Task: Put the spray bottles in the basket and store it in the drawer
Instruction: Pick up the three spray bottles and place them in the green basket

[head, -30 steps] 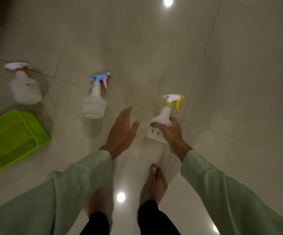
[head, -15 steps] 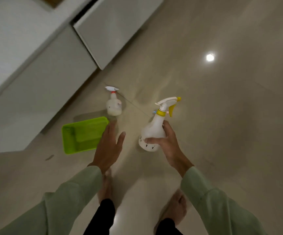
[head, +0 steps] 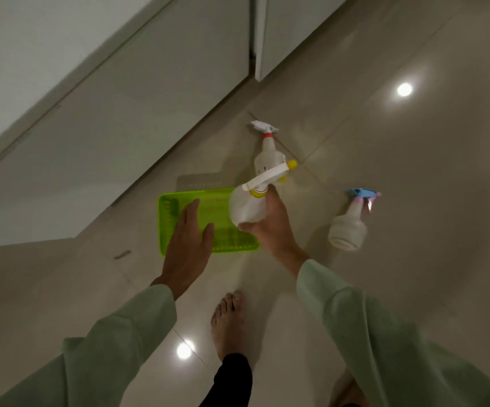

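Basket [head: 192, 201] on floor [head: 414, 259] before cabinets [head: 149, 98] — one bottle [head: 268, 154] behind it, another [head: 348, 227] to its right.

the basket [head: 167, 207] is bright lime green with a fine grid pattern across its base. over the basket, a white spray bottle [head: 245, 208] has a yellow collar, yellow nozzle tip and white trigger head. beyond the basket, another white bottle [head: 267, 155] wears a red collar. right of the basket, a cloudy white bottle [head: 347, 230] carries a blue head with pink trigger. sleeves [head: 385, 342] are pale green; floor tiles [head: 414, 259] glossy beige.
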Tool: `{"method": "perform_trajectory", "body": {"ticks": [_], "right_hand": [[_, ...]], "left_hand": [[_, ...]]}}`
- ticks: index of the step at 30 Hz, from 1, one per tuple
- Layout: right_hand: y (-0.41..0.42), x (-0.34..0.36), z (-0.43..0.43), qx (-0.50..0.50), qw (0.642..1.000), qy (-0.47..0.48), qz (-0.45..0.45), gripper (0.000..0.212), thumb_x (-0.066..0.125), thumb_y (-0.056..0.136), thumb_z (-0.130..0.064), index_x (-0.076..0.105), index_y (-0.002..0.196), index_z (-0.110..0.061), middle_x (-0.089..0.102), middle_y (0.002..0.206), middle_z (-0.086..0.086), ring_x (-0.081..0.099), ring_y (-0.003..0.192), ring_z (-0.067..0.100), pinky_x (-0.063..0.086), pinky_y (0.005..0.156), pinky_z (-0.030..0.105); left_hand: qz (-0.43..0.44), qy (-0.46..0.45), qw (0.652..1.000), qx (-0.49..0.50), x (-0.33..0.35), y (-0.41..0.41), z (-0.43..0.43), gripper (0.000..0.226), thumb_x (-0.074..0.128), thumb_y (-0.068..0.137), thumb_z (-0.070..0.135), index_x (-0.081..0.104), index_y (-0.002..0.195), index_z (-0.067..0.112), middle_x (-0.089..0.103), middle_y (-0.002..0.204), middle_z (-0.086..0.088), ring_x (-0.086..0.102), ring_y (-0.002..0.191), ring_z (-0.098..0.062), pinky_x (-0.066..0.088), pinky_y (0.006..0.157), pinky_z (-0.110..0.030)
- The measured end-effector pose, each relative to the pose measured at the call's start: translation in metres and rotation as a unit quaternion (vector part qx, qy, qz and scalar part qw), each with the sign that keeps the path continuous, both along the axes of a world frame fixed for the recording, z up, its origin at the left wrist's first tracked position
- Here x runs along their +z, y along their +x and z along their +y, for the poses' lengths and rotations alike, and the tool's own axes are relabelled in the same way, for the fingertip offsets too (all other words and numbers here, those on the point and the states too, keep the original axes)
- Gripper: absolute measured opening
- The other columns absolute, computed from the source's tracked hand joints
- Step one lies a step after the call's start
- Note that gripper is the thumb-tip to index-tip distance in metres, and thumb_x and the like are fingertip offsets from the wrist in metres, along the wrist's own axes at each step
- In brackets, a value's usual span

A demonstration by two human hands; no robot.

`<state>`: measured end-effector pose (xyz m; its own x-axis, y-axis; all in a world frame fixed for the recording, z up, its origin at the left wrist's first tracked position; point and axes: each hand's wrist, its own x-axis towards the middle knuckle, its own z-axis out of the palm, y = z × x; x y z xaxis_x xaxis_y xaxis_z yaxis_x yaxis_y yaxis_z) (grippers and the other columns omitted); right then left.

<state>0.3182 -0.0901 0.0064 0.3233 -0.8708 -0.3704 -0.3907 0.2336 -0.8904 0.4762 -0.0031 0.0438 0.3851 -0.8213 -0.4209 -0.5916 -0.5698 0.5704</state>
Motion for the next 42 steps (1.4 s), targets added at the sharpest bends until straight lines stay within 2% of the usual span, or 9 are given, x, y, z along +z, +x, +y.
{"method": "perform_trajectory", "body": {"ticks": [2,7,15,19,23,28,31,37,42], "right_hand": [[0.016,-0.020,0.001,0.029,0.998,-0.050,0.022,0.078,0.083,0.062,0.001,0.050,0.131,-0.013,0.056,0.123,-0.003,0.049,0.112,0.008,0.037,0.092,0.008],[0.041,-0.069,0.001,0.116,0.978,-0.141,0.103,0.059,0.074,0.064,-0.003,0.058,0.120,-0.007,0.062,0.118,0.010,0.056,0.112,0.032,0.047,0.091,0.048],[0.042,-0.090,0.001,0.171,0.946,-0.211,0.178,0.065,0.067,0.060,0.004,0.058,0.124,-0.001,0.048,0.152,0.016,0.036,0.143,0.040,0.040,0.111,0.051],[0.044,-0.081,0.012,0.063,0.968,-0.172,0.169,0.056,0.081,0.066,-0.025,0.064,0.117,-0.009,0.055,0.144,0.010,0.045,0.136,0.033,0.041,0.102,0.042],[0.048,-0.075,0.011,-0.067,0.984,-0.116,0.119,0.034,0.082,0.074,-0.008,0.066,0.105,-0.009,0.068,0.107,0.007,0.058,0.103,0.030,0.050,0.088,0.044],[0.040,-0.072,0.007,-0.015,0.986,-0.114,0.124,0.031,0.076,0.075,0.005,0.068,0.103,-0.003,0.069,0.097,0.012,0.064,0.093,0.034,0.052,0.080,0.045],[0.035,-0.072,0.004,0.015,0.985,-0.118,0.123,0.032,0.073,0.079,0.003,0.066,0.110,-0.003,0.069,0.104,0.014,0.062,0.097,0.033,0.049,0.080,0.038],[0.003,-0.046,0.007,0.047,0.991,-0.058,0.112,0.071,0.076,0.071,0.002,0.055,0.137,-0.012,0.061,0.133,0.010,0.052,0.124,0.026,0.040,0.099,0.030],[-0.055,-0.003,0.011,-0.006,0.986,-0.064,0.152,0.069,0.071,0.078,-0.003,0.050,0.143,-0.011,0.055,0.141,0.008,0.047,0.133,0.025,0.032,0.106,0.021]], "left_hand": [[-0.003,0.000,1.000,-0.006,-0.016,0.014,-0.003,0.058,0.048,0.100,0.020,0.025,0.152,0.012,0.034,0.156,-0.011,0.036,0.141,-0.029,0.034,0.108,-0.039],[-0.016,-0.007,1.000,-0.016,-0.047,0.045,-0.011,0.058,0.048,0.097,0.009,0.026,0.151,0.012,0.036,0.153,-0.011,0.042,0.135,-0.033,0.039,0.100,-0.040],[-0.013,0.007,1.000,-0.015,-0.066,0.063,-0.017,0.066,0.048,0.090,0.000,0.027,0.150,0.018,0.037,0.152,-0.008,0.047,0.130,-0.035,0.043,0.090,-0.039],[-0.012,0.008,1.000,-0.012,-0.062,0.064,-0.019,0.065,0.049,0.090,0.002,0.028,0.149,0.020,0.038,0.151,-0.006,0.049,0.128,-0.035,0.042,0.086,-0.037],[-0.013,0.000,1.000,-0.029,-0.057,0.059,-0.025,0.064,0.051,0.090,0.001,0.029,0.149,0.017,0.037,0.152,-0.006,0.044,0.132,-0.033,0.042,0.095,-0.041],[0.000,-0.012,0.999,-0.038,-0.054,0.047,-0.024,0.065,0.052,0.092,0.001,0.028,0.151,0.014,0.035,0.155,-0.008,0.039,0.139,-0.029,0.035,0.108,-0.037],[0.004,-0.013,0.999,-0.040,-0.051,0.041,-0.024,0.065,0.051,0.092,0.001,0.026,0.151,0.012,0.033,0.156,-0.009,0.036,0.142,-0.028,0.030,0.111,-0.032],[-0.003,-0.030,0.998,-0.049,-0.021,0.024,-0.029,0.065,0.051,0.091,-0.001,0.028,0.150,0.012,0.034,0.155,-0.009,0.037,0.140,-0.028,0.032,0.109,-0.033],[-0.017,-0.070,0.996,-0.054,0.021,-0.010,-0.039,0.061,0.052,0.089,-0.001,0.034,0.146,0.012,0.039,0.152,-0.009,0.038,0.140,-0.027,0.028,0.110,-0.028]]}}
